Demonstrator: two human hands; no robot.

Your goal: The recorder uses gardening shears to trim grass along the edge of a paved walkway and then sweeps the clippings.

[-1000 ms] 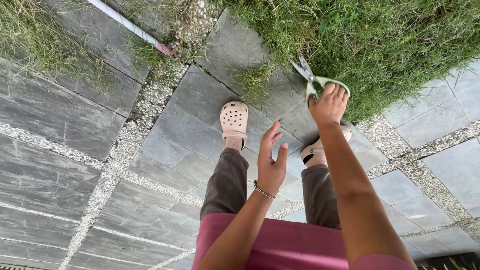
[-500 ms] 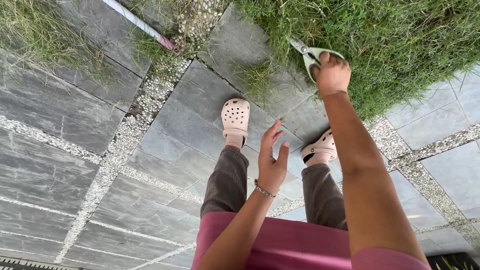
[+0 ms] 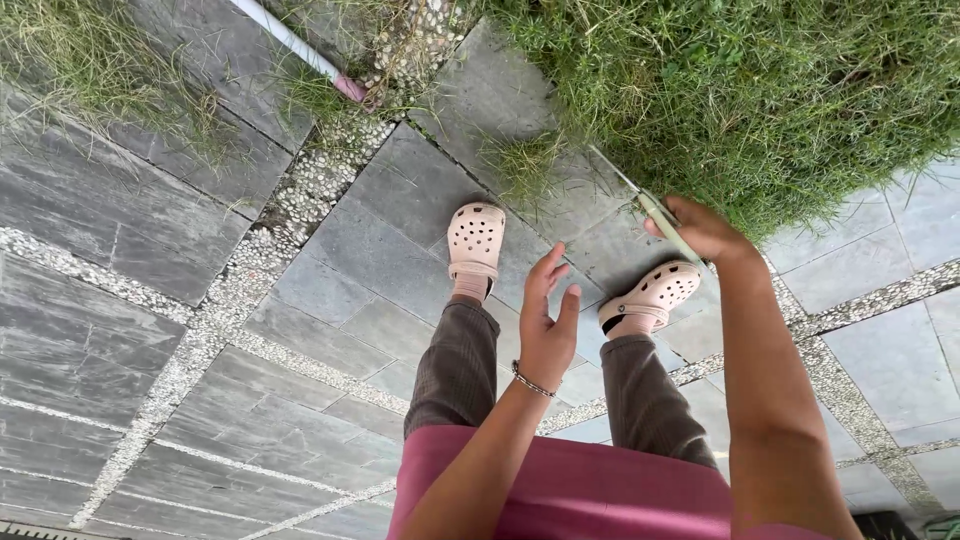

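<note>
My right hand (image 3: 702, 228) grips a pair of scissors (image 3: 640, 204) with pale green handles; the blades point up and left toward the edge of a thick patch of grass (image 3: 740, 90). My left hand (image 3: 548, 325) hangs open in front of me, fingers spread, a thin bracelet on the wrist, holding nothing. Below the hands I see my brown trousers, a pink top and two pale clogs, the left clog (image 3: 474, 240) and the right clog (image 3: 655, 295), standing on grey stone slabs.
Grey paving slabs (image 3: 150, 330) with pebble-filled joints cover the ground. A small grass tuft (image 3: 525, 165) grows from a joint near the scissors. A white pole with a pink end (image 3: 300, 50) lies at the top. More grass (image 3: 80, 50) borders the top left.
My right hand has come down and back toward my right foot with the scissors, away from the grass. The view has shifted closer. My left hand stays open.
</note>
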